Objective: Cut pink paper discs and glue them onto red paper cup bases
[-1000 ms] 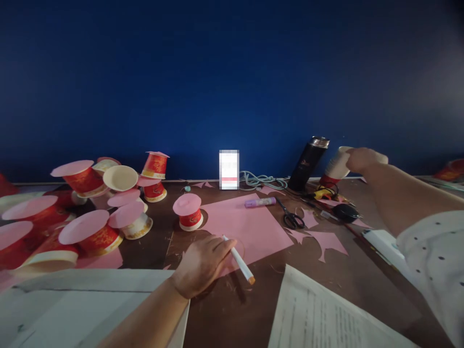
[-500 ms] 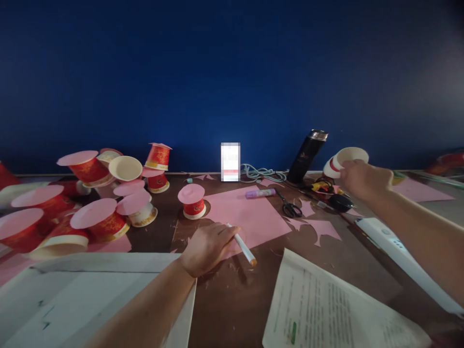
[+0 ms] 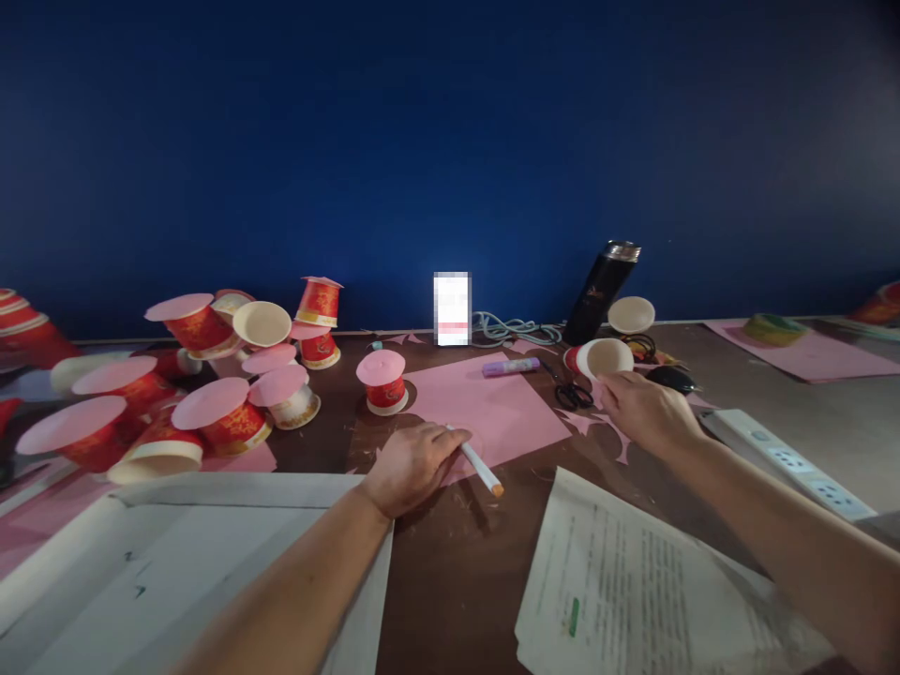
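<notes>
The brown tabletop [image 3: 457,591] meets a dark blue wall [image 3: 450,141]; left grip [image 3: 413,464] clasps a marker [image 3: 482,471], right grip [image 3: 653,412] a cup [image 3: 607,358].

1 black flask [image 3: 597,295] beside a coiled cable [image 3: 517,330], 1 white power strip [image 3: 791,464], printed pages [image 3: 633,591]

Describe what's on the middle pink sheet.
On the sheet, a purple tube crosses the far corner. The left hand, holding a white pen, covers the near left; what's beneath is hidden.
</notes>
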Demonstrator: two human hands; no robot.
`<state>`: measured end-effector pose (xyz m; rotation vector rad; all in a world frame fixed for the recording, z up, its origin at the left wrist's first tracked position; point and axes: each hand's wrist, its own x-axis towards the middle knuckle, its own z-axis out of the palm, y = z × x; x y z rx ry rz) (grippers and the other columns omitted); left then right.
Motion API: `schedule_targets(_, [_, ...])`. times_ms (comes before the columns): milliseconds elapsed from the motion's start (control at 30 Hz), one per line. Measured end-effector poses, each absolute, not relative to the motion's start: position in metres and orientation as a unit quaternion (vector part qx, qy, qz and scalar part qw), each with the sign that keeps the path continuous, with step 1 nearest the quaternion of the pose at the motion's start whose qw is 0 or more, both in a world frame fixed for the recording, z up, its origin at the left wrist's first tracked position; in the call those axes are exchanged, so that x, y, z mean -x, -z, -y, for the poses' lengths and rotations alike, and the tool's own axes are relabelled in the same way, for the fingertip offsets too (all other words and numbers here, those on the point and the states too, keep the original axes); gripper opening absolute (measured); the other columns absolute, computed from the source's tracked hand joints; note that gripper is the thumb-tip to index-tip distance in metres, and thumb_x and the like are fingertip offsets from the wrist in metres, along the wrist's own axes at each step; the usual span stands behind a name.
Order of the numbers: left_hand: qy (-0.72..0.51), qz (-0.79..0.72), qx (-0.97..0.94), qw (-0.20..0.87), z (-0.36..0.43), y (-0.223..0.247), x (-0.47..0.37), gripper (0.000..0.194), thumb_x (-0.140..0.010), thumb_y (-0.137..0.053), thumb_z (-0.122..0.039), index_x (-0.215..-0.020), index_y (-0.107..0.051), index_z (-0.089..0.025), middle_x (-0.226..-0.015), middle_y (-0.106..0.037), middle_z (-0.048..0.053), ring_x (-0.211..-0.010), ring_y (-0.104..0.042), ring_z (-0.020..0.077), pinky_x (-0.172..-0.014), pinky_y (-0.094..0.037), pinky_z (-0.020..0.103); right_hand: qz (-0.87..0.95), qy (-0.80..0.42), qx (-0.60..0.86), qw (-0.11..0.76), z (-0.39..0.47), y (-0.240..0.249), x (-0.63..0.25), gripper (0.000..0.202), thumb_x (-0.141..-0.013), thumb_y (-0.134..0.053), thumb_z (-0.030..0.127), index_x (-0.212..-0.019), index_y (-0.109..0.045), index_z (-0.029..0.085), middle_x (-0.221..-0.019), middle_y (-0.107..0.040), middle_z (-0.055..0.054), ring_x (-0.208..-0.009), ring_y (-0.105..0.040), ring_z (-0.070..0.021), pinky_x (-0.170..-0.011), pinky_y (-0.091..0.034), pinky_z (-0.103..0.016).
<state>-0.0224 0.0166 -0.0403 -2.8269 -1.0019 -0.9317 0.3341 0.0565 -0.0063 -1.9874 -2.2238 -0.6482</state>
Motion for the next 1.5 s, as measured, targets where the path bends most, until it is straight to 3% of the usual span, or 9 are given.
schedule_targets(500, [0.29,0.33,0.898,0.011,-0.017,0.038,0.022,0.025,-0.093,-0.045,-0.021,-0.112,-0.06,-0.018,-0.094,-0.072,0.005,-0.08,-0.066,0.0182,-0.071,-0.05,0.031,0.671,0.215,0.691,0.16,-0.066,0.003,-0.336,0.02,-0.087,-0.051,0.036,-0.088,-0.062,0.02,-0.092,-0.063,-0.008,-0.069,-0.057,-0.019,-0.053,-0.028,-0.028])
schedule_targets(667, [0.294,0.345,0.891,0.019,-0.017,0.04,0.022,0.024,-0.093,-0.047,-0.027,-0.11,-0.061,-0.019,-0.089,-0.072,0.006,-0.078,-0.066,0.0181,-0.072,-0.049,0.031,0.635,0.272,0.686,0.229,-0.054,-0.017,-0.333,0.024,-0.089,-0.051,0.04,-0.098,-0.064,0.022,-0.098,-0.063,-0.009,-0.085,-0.061,-0.0239,-0.056,-0.034,-0.029])
schedule_targets(800, [0.298,0.346,0.89,0.01,-0.018,0.039,0.022,0.024,-0.093,-0.046,-0.026,-0.112,-0.059,-0.019,-0.093,-0.072,0.005,-0.083,-0.066,0.0172,-0.073,-0.049,0.029,0.606,0.248,0.663,0.362,-0.031,-0.044,-0.317,0.028,-0.092,-0.048,0.04,-0.102,-0.064,0.019,-0.102,-0.064,-0.015,-0.1,-0.059,-0.0326,-0.072,-0.044,-0.038])
schedule_targets(867, [0.294,0.348,0.89,0.02,-0.017,0.038,0.022,0.025,-0.093,-0.046,-0.023,-0.115,-0.057,-0.018,-0.096,-0.071,0.006,-0.086,-0.066,0.0185,-0.075,-0.05,0.03,0.573,0.167,0.632,0.495,-0.021,-0.056,-0.299,0.029,-0.088,-0.054,0.044,-0.099,-0.064,0.019,-0.09,-0.066,-0.013,-0.084,-0.063,-0.0281,-0.072,-0.048,-0.039])
schedule_targets(967, [0.303,0.344,0.888,0.043,-0.016,0.037,0.021,0.027,-0.092,-0.047,-0.021,-0.117,-0.055,-0.017,-0.096,-0.071,0.007,-0.087,-0.066,0.0194,-0.075,-0.05,0.032,0.516,-0.113,0.529,0.664,-0.016,-0.062,-0.261,0.033,-0.081,-0.064,0.046,-0.098,-0.061,0.018,-0.07,-0.062,-0.003,-0.052,-0.058,-0.0148,-0.053,-0.051,-0.031])
schedule_targets(1067, [0.328,0.341,0.877,0.077,-0.013,0.035,0.022,0.028,-0.091,-0.047,-0.018,-0.118,-0.055,-0.016,-0.089,-0.07,0.006,-0.081,-0.065,0.0189,-0.072,-0.051,0.032,0.507,-0.315,0.509,0.62,-0.02,-0.046,-0.222,0.043,-0.078,-0.067,0.045,-0.107,-0.056,0.015,-0.068,-0.064,-0.001,-0.051,-0.062,-0.0139,-0.045,-0.05,-0.024])
schedule_targets(1167, [0.358,0.337,0.863,0.116,-0.009,0.033,0.024,0.033,-0.089,-0.049,-0.015,-0.121,-0.054,-0.015,-0.089,-0.07,0.007,-0.08,-0.063,0.0198,-0.072,-0.051,0.033,0.51,-0.385,0.481,0.6,-0.025,-0.016,-0.195,0.064,-0.076,-0.069,0.044,-0.129,-0.044,0.019,-0.068,-0.063,0.002,-0.051,-0.064,-0.0144,-0.043,-0.051,-0.024])
schedule_targets(1333, [0.386,0.343,0.84,0.165,-0.006,0.028,0.028,0.051,-0.088,-0.049,-0.012,-0.138,-0.042,-0.017,-0.095,-0.069,0.009,-0.085,-0.062,0.0202,-0.08,-0.05,0.034,0.565,-0.439,0.441,0.541,-0.017,0.011,-0.182,0.026,-0.081,-0.063,0.042,-0.083,-0.068,0.016,-0.082,-0.066,-0.005,-0.075,-0.068,-0.0174,-0.059,-0.057,-0.027])
schedule_targets(1500, [0.354,0.368,0.824,0.244,-0.002,0.019,0.026,0.048,-0.091,-0.049,-0.021,-0.138,-0.044,-0.023,-0.091,-0.068,0.007,-0.079,-0.059,0.0198,-0.072,-0.047,0.033,0.643,-0.498,0.399,0.424,-0.001,-0.003,-0.181,0.03,-0.085,-0.06,0.044,-0.092,-0.07,0.017,-0.091,-0.067,-0.007,-0.085,-0.063,-0.0189,-0.075,-0.054,-0.031])
